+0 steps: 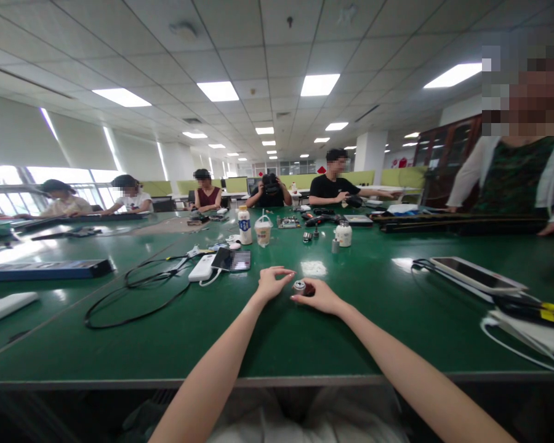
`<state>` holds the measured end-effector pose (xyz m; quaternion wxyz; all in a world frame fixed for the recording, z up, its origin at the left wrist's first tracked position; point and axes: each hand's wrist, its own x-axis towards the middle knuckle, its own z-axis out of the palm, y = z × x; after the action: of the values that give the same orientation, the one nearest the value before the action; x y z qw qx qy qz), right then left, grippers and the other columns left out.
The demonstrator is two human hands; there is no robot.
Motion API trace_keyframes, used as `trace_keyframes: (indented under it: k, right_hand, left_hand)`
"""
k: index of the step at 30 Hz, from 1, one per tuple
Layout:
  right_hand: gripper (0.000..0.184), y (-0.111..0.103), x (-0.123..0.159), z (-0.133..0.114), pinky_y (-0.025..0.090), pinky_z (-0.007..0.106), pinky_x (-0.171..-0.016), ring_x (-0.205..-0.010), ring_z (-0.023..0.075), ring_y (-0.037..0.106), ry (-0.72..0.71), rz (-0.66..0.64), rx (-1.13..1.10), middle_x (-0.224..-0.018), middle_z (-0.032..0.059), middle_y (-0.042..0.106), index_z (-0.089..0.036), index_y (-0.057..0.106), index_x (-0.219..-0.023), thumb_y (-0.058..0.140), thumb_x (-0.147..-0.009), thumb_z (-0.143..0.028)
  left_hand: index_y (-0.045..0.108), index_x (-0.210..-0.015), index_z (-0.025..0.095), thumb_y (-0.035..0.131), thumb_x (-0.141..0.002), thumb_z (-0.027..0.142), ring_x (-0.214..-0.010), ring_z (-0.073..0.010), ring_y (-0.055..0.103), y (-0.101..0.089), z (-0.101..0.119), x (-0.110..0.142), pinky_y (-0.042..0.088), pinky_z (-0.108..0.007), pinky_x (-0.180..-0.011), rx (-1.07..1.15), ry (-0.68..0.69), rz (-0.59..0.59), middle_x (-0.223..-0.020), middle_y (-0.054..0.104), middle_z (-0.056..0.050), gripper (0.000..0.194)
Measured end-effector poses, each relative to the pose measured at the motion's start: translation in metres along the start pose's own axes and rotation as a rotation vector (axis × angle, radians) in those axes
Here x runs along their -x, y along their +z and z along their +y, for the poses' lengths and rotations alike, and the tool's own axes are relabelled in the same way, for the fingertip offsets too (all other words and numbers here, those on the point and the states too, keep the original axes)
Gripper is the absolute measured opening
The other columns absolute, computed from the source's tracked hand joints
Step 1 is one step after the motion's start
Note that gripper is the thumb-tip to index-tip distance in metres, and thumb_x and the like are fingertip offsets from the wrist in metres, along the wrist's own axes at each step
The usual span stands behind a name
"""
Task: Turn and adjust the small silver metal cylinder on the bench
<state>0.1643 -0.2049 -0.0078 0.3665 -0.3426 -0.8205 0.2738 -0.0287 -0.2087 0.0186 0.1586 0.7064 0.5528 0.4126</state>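
My right hand (322, 296) has its thumb and fingers closed around a small silver cylindrical metal part (299, 285) with a round top, low over the green table (277, 344). Part of it is hidden by the fingers, so its exact kind is unclear. Just left of it, my left hand (273, 283) holds nothing; its fingers are stretched forward, with a gap between them and the thumb. Farther back stand a small grey metal cylinder (335, 246) and a white bottle (343, 234). Small metal pieces (307, 237) lie to their left.
A phone (233, 259), a white power bank (202, 268) and a looped black cable (129, 323) lie left. Behind are a labelled bottle (244, 227) and a drink cup (263, 232). At right lies a framed flat device (477, 275). Several people sit around; one stands at right.
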Motion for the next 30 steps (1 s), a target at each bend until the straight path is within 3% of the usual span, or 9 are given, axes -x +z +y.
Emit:
trace_keyframes:
  k: [3,8,18,24,30]
  right_hand:
    - [0.037,0.001,0.000,0.001,0.047,0.029,-0.067,-0.070,0.0168,0.059,-0.004,0.000,-0.003,-0.081,0.0032,0.068,-0.015,0.065,-0.091,0.074,-0.073,-0.046]
    - [0.039,0.001,0.000,0.002,0.047,0.029,-0.067,-0.071,0.0170,0.059,-0.010,-0.010,-0.010,-0.082,0.0033,0.069,-0.015,0.066,-0.098,0.074,-0.074,-0.045]
    - [0.038,0.001,0.000,0.000,0.045,0.027,-0.061,-0.065,0.0153,0.056,-0.002,-0.017,-0.017,-0.076,0.0019,0.067,-0.015,0.067,-0.095,0.074,-0.074,-0.045]
    - [0.037,0.001,0.000,0.001,0.044,0.027,-0.061,-0.064,0.0147,0.055,0.002,-0.006,-0.014,-0.075,0.0018,0.065,-0.014,0.066,-0.091,0.074,-0.073,-0.045]
    - [0.035,0.001,0.000,0.000,0.044,0.027,-0.059,-0.064,0.0151,0.055,0.000,-0.007,-0.006,-0.072,0.0011,0.064,-0.015,0.066,-0.090,0.074,-0.073,-0.045]
  left_hand:
    - [0.077,-0.099,0.022,0.065,-0.083,0.034,-0.114,-0.0231,0.061,-0.001,0.009,0.000,0.044,-0.032,-0.102,0.070,0.115,-0.071,-0.115,0.072,-0.007,0.024]
    - [0.079,-0.091,0.021,0.067,-0.081,0.032,-0.111,-0.0237,0.064,-0.005,0.015,0.002,0.046,-0.032,-0.100,0.095,0.204,-0.139,-0.108,0.074,-0.008,0.019]
    - [0.080,-0.083,0.025,0.077,-0.070,0.038,-0.114,-0.0273,0.060,-0.004,0.019,0.008,0.042,-0.038,-0.105,0.069,0.160,-0.068,-0.107,0.074,-0.006,0.019]
    - [0.077,-0.092,0.021,0.079,-0.068,0.035,-0.101,-0.0246,0.067,-0.002,0.022,0.010,0.047,-0.035,-0.097,0.156,0.169,-0.027,-0.097,0.076,-0.006,0.028]
    - [0.072,-0.101,0.016,0.078,-0.068,0.031,-0.086,-0.0224,0.071,0.005,0.021,0.011,0.054,-0.033,-0.086,0.302,0.139,-0.061,-0.083,0.077,-0.007,0.037]
